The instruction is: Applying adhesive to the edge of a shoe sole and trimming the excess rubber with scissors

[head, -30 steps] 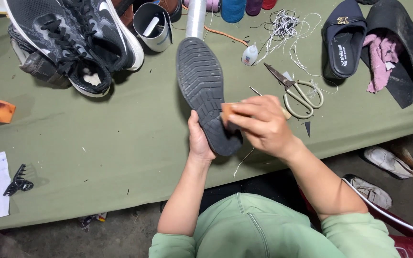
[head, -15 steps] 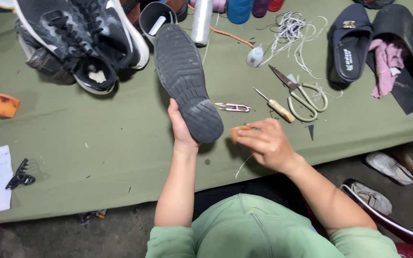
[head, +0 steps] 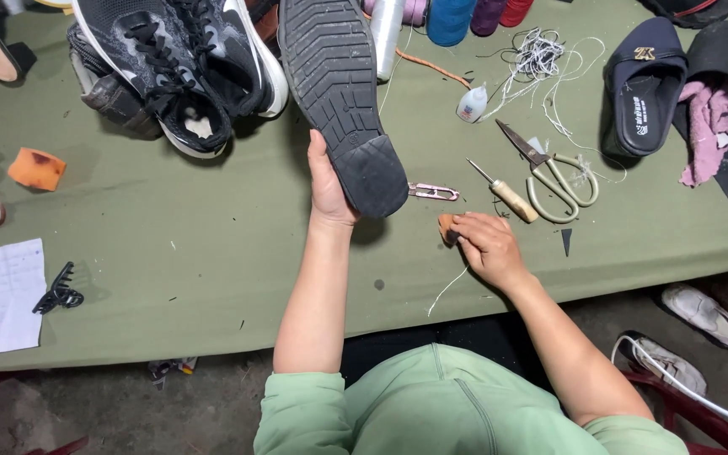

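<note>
1. Nearest the body, the right hand rests on the green surface, fingers curled down over a small orange block, pinching it against the cloth
2. That block looks light and slightly soft, probably easy to grip between fingertips
3. The left hand is raised a little further out, closed around the heel of a black shoe held sole-up, toe pointing away
4. The shoe seems light, its ridged rubber sole stiff and grippy; the narrow heel end, where it is held, is likely the best hold
5. Shoe and block are near but apart, with a small metal thread snip between them
6. Beyond lie a wooden-handled awl, scissors, and black sneakers farthest left
</note>
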